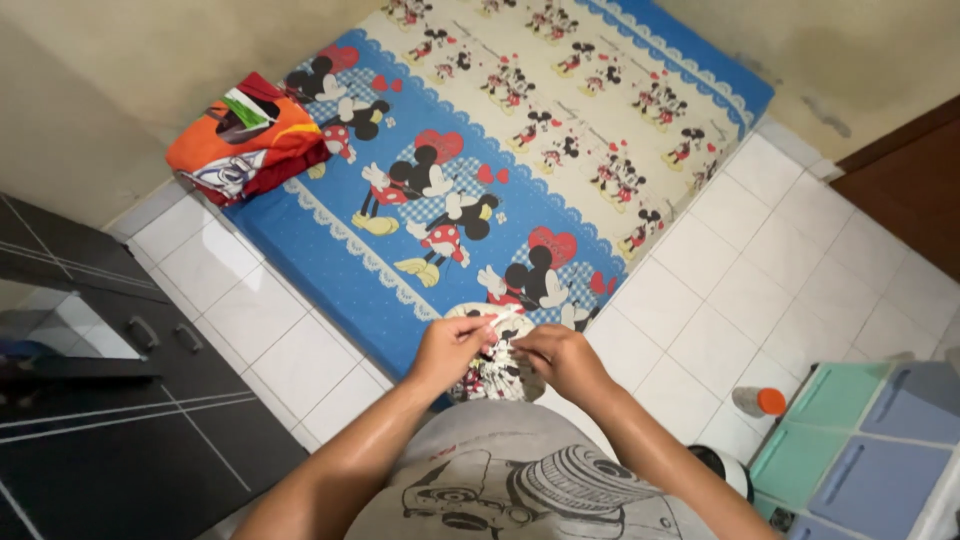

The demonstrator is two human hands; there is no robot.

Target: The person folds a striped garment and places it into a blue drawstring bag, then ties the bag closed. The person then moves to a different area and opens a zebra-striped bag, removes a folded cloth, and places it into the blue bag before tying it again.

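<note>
Cloth (pixel 497 372) with small red and black pictures is bunching up over the mattress (pixel 330 290) edge. Left hand (pixel 447 347) and right hand (pixel 562 357) are pinching it with closed fingers, hiding most of it.

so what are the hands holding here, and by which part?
Both hands, left hand and right hand, hold a small patterned cloth bundle by its top edge, grip pinched at the fingertips; exact part unclear.

Small orange-capped container (pixel 757 401), perhaps a bottle, on floor tiles.
</note>
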